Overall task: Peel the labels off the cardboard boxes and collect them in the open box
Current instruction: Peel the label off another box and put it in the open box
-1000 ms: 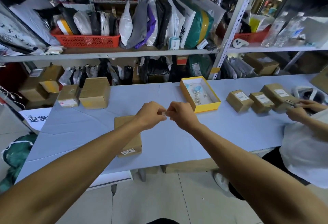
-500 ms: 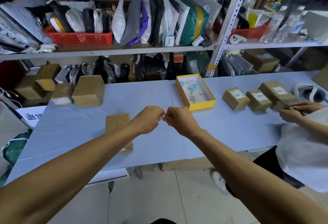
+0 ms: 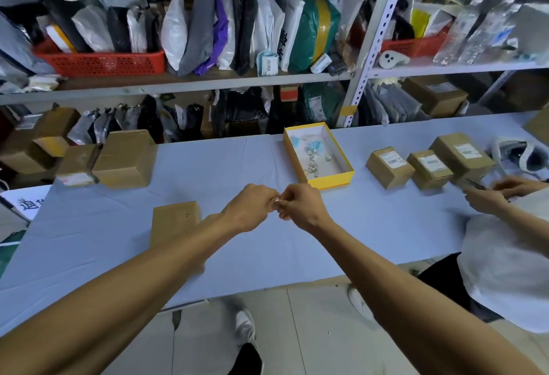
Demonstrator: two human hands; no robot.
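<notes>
Together, left hand – right hand pinch small label.

A pale blue table cover spread below metal shelving. 2 red baskets sat on the upper shelf, with upright mailer bags between them. A second person in white worked at the right.

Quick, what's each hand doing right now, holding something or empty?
Left hand: closed, pinching a small pale scrap, likely a peeled label.
Right hand: closed, pinching the same scrap.
</notes>
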